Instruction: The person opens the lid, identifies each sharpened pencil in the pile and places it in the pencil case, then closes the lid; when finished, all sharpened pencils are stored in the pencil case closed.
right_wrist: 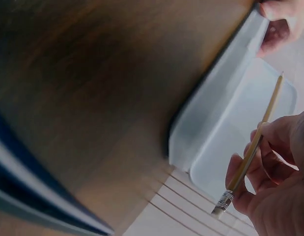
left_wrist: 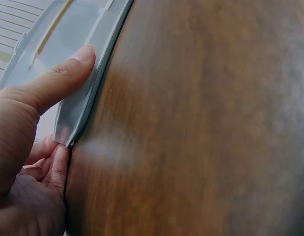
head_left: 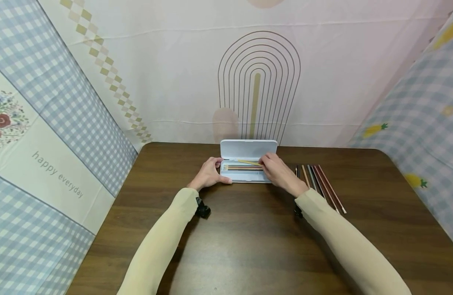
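A flat, pale blue pencil case (head_left: pixel 244 176) lies on the table with its lid (head_left: pixel 248 149) raised at the back. Several coloured pencils (head_left: pixel 244 167) lie side by side in its tray. My left hand (head_left: pixel 207 174) grips the case's left end, thumb over the front rim and fingers bent around the corner in the left wrist view. Over the tray's right part, my right hand (head_left: pixel 279 171) pinches a yellow pencil (right_wrist: pixel 251 155) between thumb and fingers. Its sharpened tip points left and its metal-banded end sticks out past the fingers in the right wrist view.
Several more pencils (head_left: pixel 324 184), brown, dark red and grey-blue among them, lie on the brown wooden table (head_left: pixel 233 229) beside the right forearm, which partly covers them. A patterned cloth (head_left: pixel 174 82) hangs behind the table's back edge.
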Demonstrator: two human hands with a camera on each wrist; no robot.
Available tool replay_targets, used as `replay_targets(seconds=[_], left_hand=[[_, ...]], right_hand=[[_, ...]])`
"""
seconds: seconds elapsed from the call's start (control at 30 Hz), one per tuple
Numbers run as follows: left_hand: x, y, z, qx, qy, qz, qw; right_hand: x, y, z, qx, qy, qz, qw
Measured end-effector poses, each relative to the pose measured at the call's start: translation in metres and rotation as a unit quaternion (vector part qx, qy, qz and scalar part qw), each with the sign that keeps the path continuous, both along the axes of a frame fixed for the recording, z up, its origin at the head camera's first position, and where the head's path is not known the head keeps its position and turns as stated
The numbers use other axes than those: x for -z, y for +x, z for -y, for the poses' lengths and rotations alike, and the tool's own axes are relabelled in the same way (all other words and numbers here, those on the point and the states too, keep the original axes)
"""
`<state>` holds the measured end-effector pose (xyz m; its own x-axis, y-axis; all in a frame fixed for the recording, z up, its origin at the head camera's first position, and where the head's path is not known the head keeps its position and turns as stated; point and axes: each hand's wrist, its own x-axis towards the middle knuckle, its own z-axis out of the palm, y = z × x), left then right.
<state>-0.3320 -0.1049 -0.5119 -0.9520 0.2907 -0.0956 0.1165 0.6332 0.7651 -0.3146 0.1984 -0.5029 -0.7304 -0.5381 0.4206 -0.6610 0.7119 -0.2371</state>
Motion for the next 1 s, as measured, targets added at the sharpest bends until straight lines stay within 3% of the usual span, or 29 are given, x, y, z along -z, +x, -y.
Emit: replay_targets(seconds=[0.03,0.07,0.1,0.27,0.6,1.0], left_hand=[[0.0,0.0,0.0,-0.001,0.0,0.0,1.0],[0.0,0.0,0.0,-0.001,-0.001,-0.001,1.0],[0.0,0.0,0.0,-0.002,-0.001,-0.001,1.0],[-0.001,0.0,0.0,-0.004,0.003,0.0,1.0],[-0.002,0.001,-0.001,-0.002,0.009,0.002,1.0],[-0.002,0.001,0.0,-0.001,0.006,0.004,1.0]], right_hand=[[-0.001,0.0,0.003,0.003,0.008,0.001,1.0],[-0.02,0.013,0.012,0.015,0.016,0.007,0.9997],[-0.021,0.013,0.014,0.021,0.027,0.013,0.9993],[-0.021,0.007,0.024,0.034,0.053,0.038,0.9973],[-0.015,-0.002,0.034,0.016,0.056,0.054,0.9969],[-0.013,-0.009,0.042,0.028,0.048,0.115,0.9918]])
